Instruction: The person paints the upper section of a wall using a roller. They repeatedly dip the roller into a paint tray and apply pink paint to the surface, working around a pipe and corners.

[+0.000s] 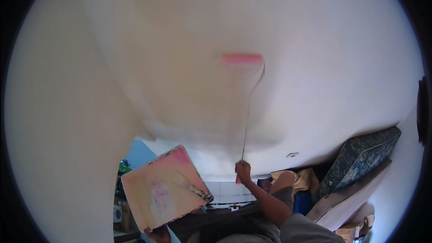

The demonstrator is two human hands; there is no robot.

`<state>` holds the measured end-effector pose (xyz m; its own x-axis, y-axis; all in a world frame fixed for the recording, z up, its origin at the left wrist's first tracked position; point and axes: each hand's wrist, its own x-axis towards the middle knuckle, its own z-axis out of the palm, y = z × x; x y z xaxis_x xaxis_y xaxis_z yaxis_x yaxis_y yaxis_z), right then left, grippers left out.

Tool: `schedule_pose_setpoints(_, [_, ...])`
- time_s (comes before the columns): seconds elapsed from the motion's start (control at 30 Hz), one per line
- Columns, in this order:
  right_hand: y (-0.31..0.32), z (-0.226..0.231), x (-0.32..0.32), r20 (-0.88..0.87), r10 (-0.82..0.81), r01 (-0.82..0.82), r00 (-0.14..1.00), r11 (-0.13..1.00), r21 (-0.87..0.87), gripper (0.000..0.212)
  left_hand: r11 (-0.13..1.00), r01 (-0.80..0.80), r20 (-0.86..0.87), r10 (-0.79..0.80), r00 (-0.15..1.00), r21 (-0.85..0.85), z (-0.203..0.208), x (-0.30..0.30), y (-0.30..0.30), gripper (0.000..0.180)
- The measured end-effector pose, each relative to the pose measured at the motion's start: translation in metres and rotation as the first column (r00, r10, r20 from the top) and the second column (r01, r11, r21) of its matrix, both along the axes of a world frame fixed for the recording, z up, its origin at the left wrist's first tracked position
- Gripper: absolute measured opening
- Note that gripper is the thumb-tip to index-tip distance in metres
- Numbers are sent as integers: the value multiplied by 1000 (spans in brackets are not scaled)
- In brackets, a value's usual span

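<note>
My right hand (243, 171) is closed around the handle of a paint roller (247, 117) with a long thin wire frame. Its pink sleeve (243, 59) lies against or very near the pale wall (189, 85); which of the two cannot be told, and the sleeve is slightly blurred. At the lower left, my left hand (157, 234) grips the near edge of a wide paint tray (144, 175). The tray is tilted and smeared with peach and pink paint, with dark, worn edges. Part of the left hand is hidden beneath it.
To the right, a dark floral mattress (360, 164) leans beside a paler slab (346, 198). A crumpled tan cloth (306, 181) lies near my knee. A small wall fitting (292, 155) sits low on the wall. Behind the tray on the left stand cluttered items (120, 198).
</note>
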<state>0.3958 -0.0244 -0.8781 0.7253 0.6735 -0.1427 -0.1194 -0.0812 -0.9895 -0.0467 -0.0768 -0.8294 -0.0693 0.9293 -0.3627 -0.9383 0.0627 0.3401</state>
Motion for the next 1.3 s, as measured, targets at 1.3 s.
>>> schedule_pose_setpoints(1.3, [22, -131, -8, -127, 330, -354, 935, 860, -368, 30, 1000, -19, -100, 19, 995, 7, 13, -3, -8, 73])
